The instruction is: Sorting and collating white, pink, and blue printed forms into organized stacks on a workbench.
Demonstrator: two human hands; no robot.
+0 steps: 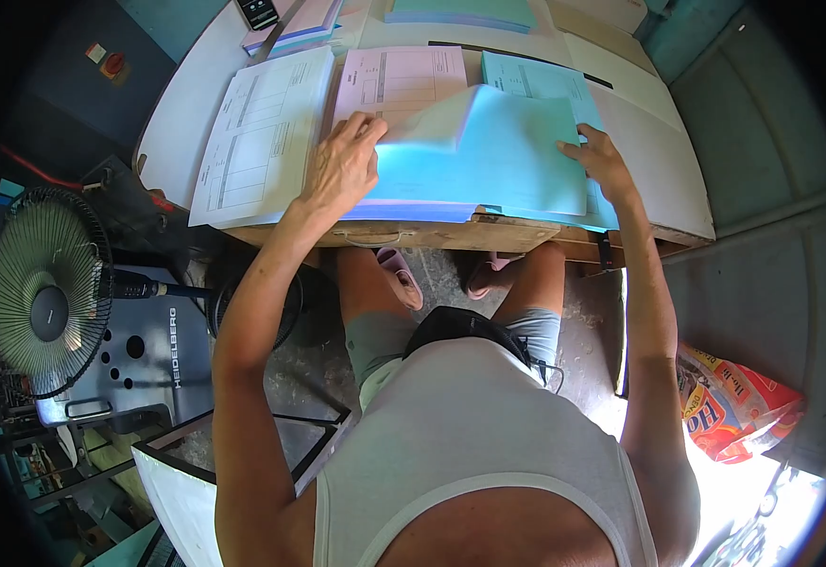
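Observation:
Three stacks of printed forms lie side by side on the table: white (264,135) at the left, pink (413,74) in the middle, blue (533,74) at the right. A blue sheet (484,166) spans the middle and right stacks, its upper left part curled over with a pale sheet (431,127). My left hand (346,152) has bent fingers at the left edge of these sheets, by the pink stack; its fingertips seem to pinch them. My right hand (597,159) holds the blue sheet's right edge between thumb and fingers, above the blue stack.
A phone (258,13) and a pile of coloured paper (310,25) lie at the table's far left. A green paper stack (462,13) sits at the back. The wooden drawer front (385,234) is near my knees. A fan (48,305) stands left; a red plastic bag (735,404) is at the right.

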